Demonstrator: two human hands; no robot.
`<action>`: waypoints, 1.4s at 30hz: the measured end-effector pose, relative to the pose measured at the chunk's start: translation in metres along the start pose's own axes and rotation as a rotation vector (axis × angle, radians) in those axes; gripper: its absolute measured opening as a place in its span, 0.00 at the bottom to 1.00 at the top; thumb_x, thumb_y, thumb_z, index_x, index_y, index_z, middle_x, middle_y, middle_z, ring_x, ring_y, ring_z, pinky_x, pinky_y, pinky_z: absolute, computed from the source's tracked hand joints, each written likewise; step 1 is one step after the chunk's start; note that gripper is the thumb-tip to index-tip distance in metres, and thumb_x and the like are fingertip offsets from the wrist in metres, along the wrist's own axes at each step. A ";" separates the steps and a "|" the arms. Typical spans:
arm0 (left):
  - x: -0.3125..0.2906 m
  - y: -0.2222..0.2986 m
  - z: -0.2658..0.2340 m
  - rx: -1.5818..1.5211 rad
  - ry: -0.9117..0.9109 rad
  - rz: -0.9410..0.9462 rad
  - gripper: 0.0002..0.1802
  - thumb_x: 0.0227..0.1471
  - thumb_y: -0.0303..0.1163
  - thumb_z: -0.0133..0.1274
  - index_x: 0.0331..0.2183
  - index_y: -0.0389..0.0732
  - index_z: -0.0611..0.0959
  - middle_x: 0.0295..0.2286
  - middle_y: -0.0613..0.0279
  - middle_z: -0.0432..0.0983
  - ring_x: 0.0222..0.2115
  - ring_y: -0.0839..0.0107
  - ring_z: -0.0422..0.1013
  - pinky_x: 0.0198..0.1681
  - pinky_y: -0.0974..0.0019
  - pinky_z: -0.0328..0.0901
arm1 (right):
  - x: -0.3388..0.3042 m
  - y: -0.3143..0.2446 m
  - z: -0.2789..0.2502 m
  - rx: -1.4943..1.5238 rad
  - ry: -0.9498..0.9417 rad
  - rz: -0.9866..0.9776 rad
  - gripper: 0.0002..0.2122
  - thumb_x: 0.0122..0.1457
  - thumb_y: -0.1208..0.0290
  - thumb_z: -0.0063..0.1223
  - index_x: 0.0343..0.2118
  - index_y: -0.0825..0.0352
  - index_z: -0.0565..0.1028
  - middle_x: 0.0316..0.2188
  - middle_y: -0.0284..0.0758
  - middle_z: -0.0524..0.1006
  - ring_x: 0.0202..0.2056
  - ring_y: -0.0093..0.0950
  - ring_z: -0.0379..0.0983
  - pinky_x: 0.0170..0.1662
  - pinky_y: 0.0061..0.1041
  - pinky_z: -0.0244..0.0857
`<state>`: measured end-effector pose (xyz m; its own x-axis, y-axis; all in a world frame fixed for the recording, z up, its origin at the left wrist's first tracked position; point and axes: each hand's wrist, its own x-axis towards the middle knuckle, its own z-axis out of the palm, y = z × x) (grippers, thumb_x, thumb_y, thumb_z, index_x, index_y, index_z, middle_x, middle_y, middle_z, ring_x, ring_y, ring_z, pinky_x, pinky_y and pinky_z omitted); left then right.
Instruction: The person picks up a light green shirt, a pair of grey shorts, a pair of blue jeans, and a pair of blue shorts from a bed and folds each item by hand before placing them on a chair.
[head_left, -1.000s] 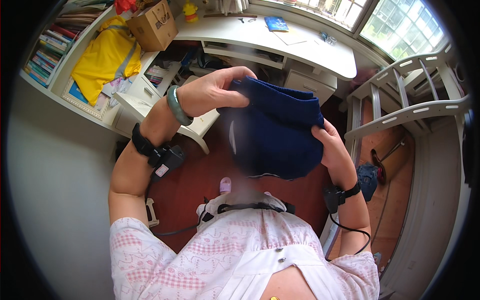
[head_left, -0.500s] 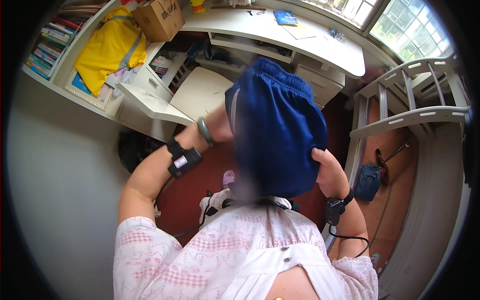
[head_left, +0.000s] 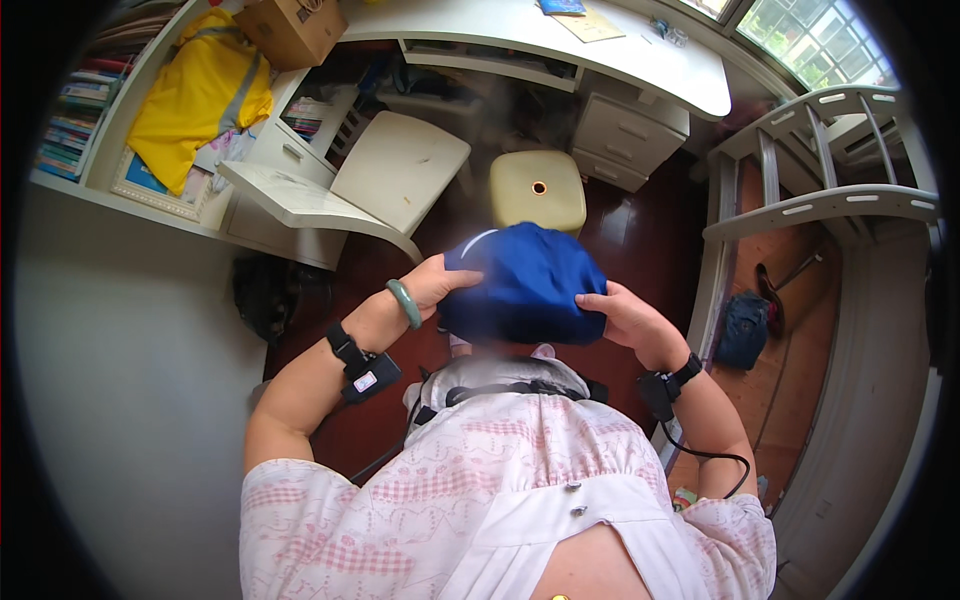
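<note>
A pair of dark blue shorts [head_left: 530, 285] hangs bunched between my hands, in front of my waist. White piping curves along its upper left edge. My left hand [head_left: 436, 285] is closed on the left side, thumb lying on top of the cloth. Opposite it, my right hand [head_left: 628, 318] grips the right side, with its thumb over the fabric too. The fingers beneath the cloth are hidden on both sides. A green bangle [head_left: 404, 303] circles my left wrist, and each forearm has a black strapped device.
Beyond the shorts stand a cream stool [head_left: 538, 190] and a white chair [head_left: 400, 172]. A white desk [head_left: 500, 22] with drawers runs along the back. On the left, a shelf holds a yellow garment [head_left: 200, 100] and a cardboard box [head_left: 292, 30]. A bed ladder [head_left: 820, 165] rises at right.
The shorts have come down from upright, waistband up, to a lower, bunched shape. My left hand, blurred and partly behind them before, now shows at their left side.
</note>
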<state>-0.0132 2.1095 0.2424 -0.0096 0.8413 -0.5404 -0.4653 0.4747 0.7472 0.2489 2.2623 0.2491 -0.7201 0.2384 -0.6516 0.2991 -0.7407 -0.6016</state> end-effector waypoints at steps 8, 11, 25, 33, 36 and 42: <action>0.011 -0.014 -0.028 0.873 0.513 0.166 0.24 0.50 0.37 0.51 0.44 0.29 0.68 0.33 0.48 0.73 0.36 0.70 0.70 0.41 0.70 0.65 | 0.007 -0.004 -0.006 0.018 0.101 -0.198 0.18 0.55 0.72 0.51 0.49 0.70 0.65 0.40 0.35 0.73 0.39 0.23 0.72 0.43 0.25 0.68; 0.016 -0.014 -0.034 0.903 0.605 0.247 0.24 0.52 0.37 0.50 0.45 0.31 0.68 0.33 0.48 0.72 0.35 0.73 0.70 0.38 0.70 0.65 | 0.014 0.004 -0.013 0.036 0.149 -0.245 0.19 0.55 0.72 0.51 0.50 0.69 0.64 0.41 0.35 0.72 0.39 0.23 0.71 0.43 0.25 0.67; -0.077 -0.044 -0.023 0.187 -0.118 -0.221 0.23 0.45 0.21 0.53 0.45 0.42 0.69 0.33 0.67 0.67 0.33 0.79 0.65 0.39 0.76 0.63 | -0.025 0.054 0.000 -0.585 -0.092 0.132 0.14 0.57 0.67 0.51 0.45 0.66 0.72 0.40 0.30 0.71 0.42 0.21 0.63 0.51 0.20 0.56; -0.085 -0.060 -0.061 0.844 -0.015 -0.001 0.22 0.42 0.25 0.51 0.43 0.38 0.72 0.34 0.52 0.69 0.33 0.67 0.68 0.38 0.68 0.64 | 0.001 0.052 0.035 -0.791 -0.194 0.133 0.25 0.53 0.59 0.55 0.51 0.68 0.67 0.45 0.39 0.70 0.47 0.28 0.65 0.53 0.25 0.56; -0.089 -0.048 -0.074 1.039 0.011 0.051 0.18 0.42 0.34 0.52 0.39 0.38 0.78 0.43 0.49 0.68 0.45 0.58 0.63 0.48 0.65 0.60 | 0.009 0.048 0.054 -0.932 -0.113 0.180 0.21 0.55 0.65 0.52 0.51 0.66 0.67 0.47 0.41 0.71 0.48 0.32 0.66 0.53 0.26 0.56; -0.091 -0.049 -0.119 1.126 0.008 0.302 0.20 0.42 0.36 0.53 0.39 0.39 0.78 0.41 0.48 0.70 0.43 0.55 0.65 0.47 0.64 0.61 | 0.035 0.044 0.078 -1.037 -0.167 0.173 0.21 0.53 0.68 0.52 0.51 0.66 0.67 0.47 0.43 0.70 0.50 0.34 0.65 0.54 0.27 0.57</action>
<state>-0.0952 1.9787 0.2088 0.0068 0.9597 -0.2809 0.6059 0.2195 0.7647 0.1879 2.1889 0.2363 -0.6702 0.0340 -0.7414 0.7360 0.1595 -0.6580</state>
